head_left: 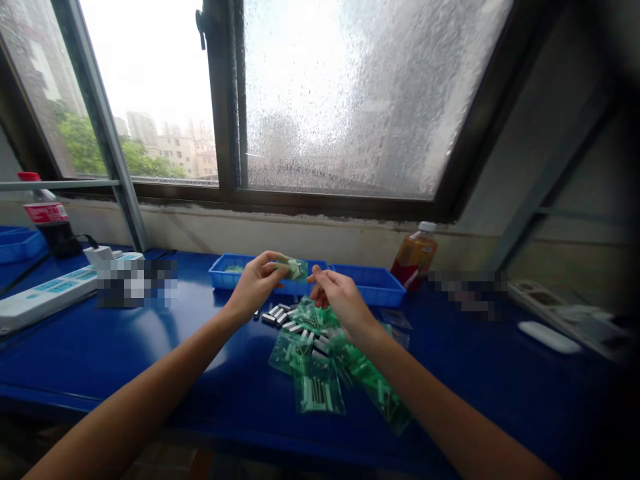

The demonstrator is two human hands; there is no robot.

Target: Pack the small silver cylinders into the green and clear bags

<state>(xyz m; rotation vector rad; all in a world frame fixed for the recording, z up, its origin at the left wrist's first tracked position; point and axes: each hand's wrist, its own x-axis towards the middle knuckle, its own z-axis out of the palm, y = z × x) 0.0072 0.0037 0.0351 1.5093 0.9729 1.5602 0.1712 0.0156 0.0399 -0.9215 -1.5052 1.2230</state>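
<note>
Over the middle of the blue table, my left hand (256, 283) pinches a small green plastic bag (296, 269) with whitish pieces inside. My right hand (345, 300) is just right of the bag, its fingers curled together near the bag's edge; whether anything is in them is hidden. Below both hands lies a pile of green plastic bags (317, 390), several holding white and dark rod-like pieces. Small black-and-white blocks (277, 315) lie loose at the pile's left side and among the bags.
Behind my hands stand blue trays (375, 283), the left one with green bags inside. A power strip (47, 293) and cola bottle (50, 220) are at left. An orange drink bottle (414, 257) stands right of the trays; a white oblong object (549, 337) lies farther right.
</note>
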